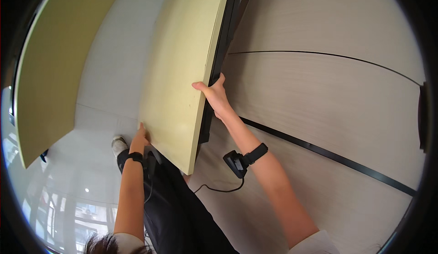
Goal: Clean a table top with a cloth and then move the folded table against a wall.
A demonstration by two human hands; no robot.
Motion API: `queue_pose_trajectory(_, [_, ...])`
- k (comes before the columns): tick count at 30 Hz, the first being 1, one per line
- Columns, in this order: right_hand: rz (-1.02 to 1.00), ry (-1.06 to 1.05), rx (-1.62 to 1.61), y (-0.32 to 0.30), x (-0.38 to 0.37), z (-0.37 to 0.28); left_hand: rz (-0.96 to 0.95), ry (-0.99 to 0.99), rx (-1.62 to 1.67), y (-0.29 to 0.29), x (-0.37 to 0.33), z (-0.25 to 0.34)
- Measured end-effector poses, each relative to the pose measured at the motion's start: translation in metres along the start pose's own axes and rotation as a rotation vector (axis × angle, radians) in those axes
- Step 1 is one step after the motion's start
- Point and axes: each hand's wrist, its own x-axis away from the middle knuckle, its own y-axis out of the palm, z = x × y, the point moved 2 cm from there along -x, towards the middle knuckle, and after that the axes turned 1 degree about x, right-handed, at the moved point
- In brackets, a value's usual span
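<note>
A long, pale yellow tabletop [175, 67] with a black frame [225, 35] along its right side stretches away in front of me. My right hand [216, 96] is closed round its right edge, the thumb on the yellow surface and the fingers reaching over to the dark frame. At the near left edge, my left hand [141, 136] grips the same table; part of its fingers is hidden behind the board. A black strap with a small black device [237, 163] sits on my right wrist, and another black strap [135, 156] circles my left.
Light wood-grain panels [319, 90] with dark seams and a black strip [315, 150] stand close on the right. A second yellow tabletop [54, 67] lies to the left, across a glossy pale floor [98, 153]. My shoe [119, 143] is beside the table; a black cable [219, 190] hangs near my leg.
</note>
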Motion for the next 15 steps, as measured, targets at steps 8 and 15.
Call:
queue_pose_trajectory(8, [0.123, 0.059, 0.097, -0.034, -0.003, 0.014, 0.442, 0.143, 0.393, 0.072, -0.061, -0.053])
queue_pose_trajectory(15, [0.181, 0.005, 0.133, -0.042, -0.015, 0.036, 0.511, 0.148, 0.347, 0.102, -0.044, -0.056])
